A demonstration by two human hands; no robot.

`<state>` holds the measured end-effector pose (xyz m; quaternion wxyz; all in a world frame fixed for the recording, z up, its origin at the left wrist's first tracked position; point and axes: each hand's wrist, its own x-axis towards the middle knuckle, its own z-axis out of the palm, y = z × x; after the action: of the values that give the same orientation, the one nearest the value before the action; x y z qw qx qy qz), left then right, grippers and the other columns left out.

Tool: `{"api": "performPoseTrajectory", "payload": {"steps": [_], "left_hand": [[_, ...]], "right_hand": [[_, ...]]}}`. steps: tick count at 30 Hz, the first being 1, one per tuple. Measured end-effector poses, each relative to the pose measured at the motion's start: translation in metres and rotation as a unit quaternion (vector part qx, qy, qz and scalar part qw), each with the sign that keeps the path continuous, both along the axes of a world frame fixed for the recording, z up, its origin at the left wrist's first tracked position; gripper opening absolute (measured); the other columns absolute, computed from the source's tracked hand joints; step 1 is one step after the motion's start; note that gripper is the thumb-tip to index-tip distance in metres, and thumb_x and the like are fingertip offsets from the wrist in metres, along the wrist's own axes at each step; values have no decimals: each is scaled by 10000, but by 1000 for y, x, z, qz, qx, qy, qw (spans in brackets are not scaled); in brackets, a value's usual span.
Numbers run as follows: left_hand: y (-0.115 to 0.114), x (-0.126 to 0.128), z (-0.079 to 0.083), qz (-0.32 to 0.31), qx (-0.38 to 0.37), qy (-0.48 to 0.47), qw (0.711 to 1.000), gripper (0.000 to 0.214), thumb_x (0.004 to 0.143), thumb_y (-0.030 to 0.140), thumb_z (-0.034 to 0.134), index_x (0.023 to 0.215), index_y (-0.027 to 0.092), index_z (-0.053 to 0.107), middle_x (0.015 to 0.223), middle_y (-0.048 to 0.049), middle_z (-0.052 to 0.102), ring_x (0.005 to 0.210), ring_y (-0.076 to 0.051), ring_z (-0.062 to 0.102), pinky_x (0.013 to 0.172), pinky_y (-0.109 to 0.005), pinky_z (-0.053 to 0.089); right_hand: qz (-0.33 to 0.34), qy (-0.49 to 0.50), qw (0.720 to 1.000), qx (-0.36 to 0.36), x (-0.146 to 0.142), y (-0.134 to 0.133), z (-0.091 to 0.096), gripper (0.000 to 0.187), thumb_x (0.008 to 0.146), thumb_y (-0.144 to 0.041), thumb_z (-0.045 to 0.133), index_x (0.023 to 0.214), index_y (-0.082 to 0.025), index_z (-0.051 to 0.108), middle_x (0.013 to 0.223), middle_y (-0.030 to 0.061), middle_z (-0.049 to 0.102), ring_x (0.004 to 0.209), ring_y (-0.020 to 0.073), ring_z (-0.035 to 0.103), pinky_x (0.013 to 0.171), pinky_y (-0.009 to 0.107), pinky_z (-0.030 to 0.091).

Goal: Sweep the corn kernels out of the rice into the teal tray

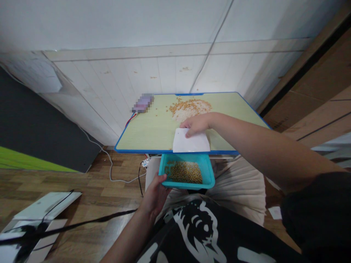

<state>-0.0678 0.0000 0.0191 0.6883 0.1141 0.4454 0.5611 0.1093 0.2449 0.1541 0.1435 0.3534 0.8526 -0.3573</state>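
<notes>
My left hand (155, 195) grips the left rim of a teal tray (208, 177) and holds it just under the near edge of a small green table (148, 129). Yellow beans (184, 172) cover the tray's bottom. My right hand (196, 125) presses a white plastic scraper card (191, 142) flat at the table's near edge, right above the tray. Farther back on the table lies a mixed pile of beans and white rice (190, 107), with a few loose beans scattered to its left.
A blurred purple object (142, 103) sits at the table's back left corner, with a red and white cable (131, 118) hanging off it. More cables run over the wooden floor (82, 186). White panelled wall behind; white boards (41, 210) lie at lower left.
</notes>
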Motion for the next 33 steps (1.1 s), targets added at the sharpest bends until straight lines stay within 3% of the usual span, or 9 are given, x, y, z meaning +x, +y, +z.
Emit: {"api": "performPoseTrajectory", "payload": {"steps": [8,15,28,30,33], "left_hand": [[1,1,0,-1,2,1,1000,690,715,319,857,1385,234,717,1195,-81,842,1141,-298,757,964,-391,571],[0,2,3,-4,8,2,1000,727,697,328,868,1397,222,707,1225,-89,837,1152,-296,754,973,-392,575],[-2,-1,-2,3,-5,-1,1000,663,691,334,880,1324,193,743,1245,-113,827,1223,-337,733,1011,-429,567],[-4,0,-4,3,-8,2,1000,658,704,346,878,1331,202,740,1259,-110,824,1246,-345,726,1035,-444,561],[-8,-1,-8,-3,8,0,1000,647,759,346,858,1378,221,720,1313,-107,809,1313,-355,700,1093,-466,538]], "right_hand": [[-58,13,996,63,-3,0,7,360,868,-200,716,1225,-208,762,1153,71,841,974,234,786,755,270,581],[-17,16,996,88,-17,5,-2,345,819,-163,708,1154,-190,786,1118,66,832,992,236,763,753,287,552],[-34,104,993,-36,1,11,-21,265,675,-187,721,937,-204,759,887,27,812,800,210,725,660,289,525],[-60,155,982,-86,10,5,-28,265,653,-197,684,913,-200,730,824,16,788,737,191,700,620,275,508],[-119,269,945,-144,29,-7,-46,248,613,-236,613,845,-203,694,718,-11,723,619,159,629,553,259,458]]}}
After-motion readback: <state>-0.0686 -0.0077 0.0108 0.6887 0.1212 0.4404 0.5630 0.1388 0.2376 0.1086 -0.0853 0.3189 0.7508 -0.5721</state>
